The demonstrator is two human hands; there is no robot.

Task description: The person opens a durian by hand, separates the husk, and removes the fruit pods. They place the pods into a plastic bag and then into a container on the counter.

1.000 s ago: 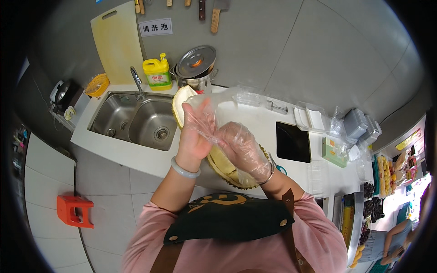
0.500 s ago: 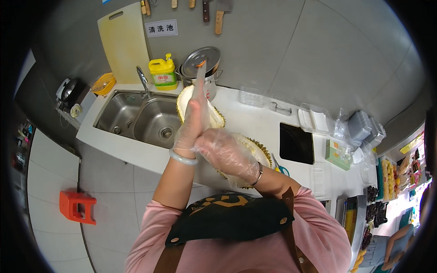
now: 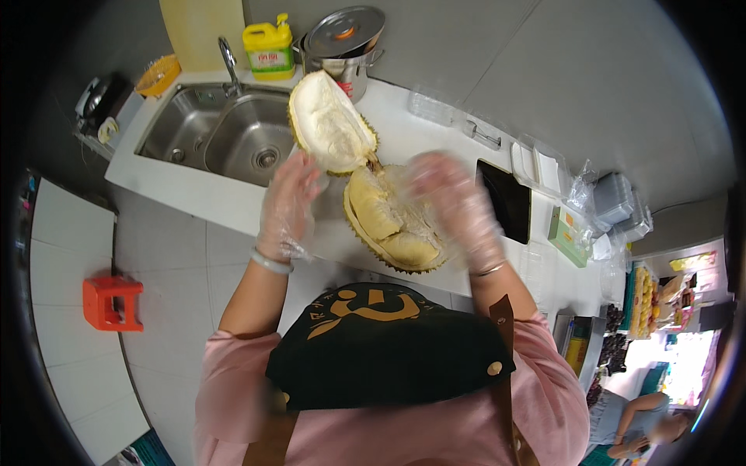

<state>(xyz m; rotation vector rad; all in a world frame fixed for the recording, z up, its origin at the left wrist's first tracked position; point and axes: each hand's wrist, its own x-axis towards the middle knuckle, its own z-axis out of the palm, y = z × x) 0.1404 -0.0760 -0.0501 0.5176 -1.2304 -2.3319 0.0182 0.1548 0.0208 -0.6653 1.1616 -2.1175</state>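
An opened durian lies on the white counter in two parts. Its hollow husk half [image 3: 326, 120] shows a pale inner wall, and the other half [image 3: 371, 203] holds yellow flesh with the spiky shell below. My left hand [image 3: 289, 202], in a clear plastic glove, hovers left of the durian with its fingers loosely apart and nothing visible in them. On the opposite side, my right hand [image 3: 457, 202], gloved too, is raised beside and partly over the flesh-filled half. Motion smears its fingers, so their pose is unclear.
A double steel sink [image 3: 252, 144] lies to the left, with a yellow soap jug [image 3: 269, 54] and lidded pot [image 3: 353, 76] behind. Right of the durian are a dark rectangular opening [image 3: 501, 203], plastic containers [image 3: 614, 202] and a green box [image 3: 569, 233]. An orange stool [image 3: 113, 303] stands on the floor.
My hands, pressed together at the left wrist earlier, have separated to either side of the durian. The view has tilted downward, and the flesh-filled half now shows more fully.
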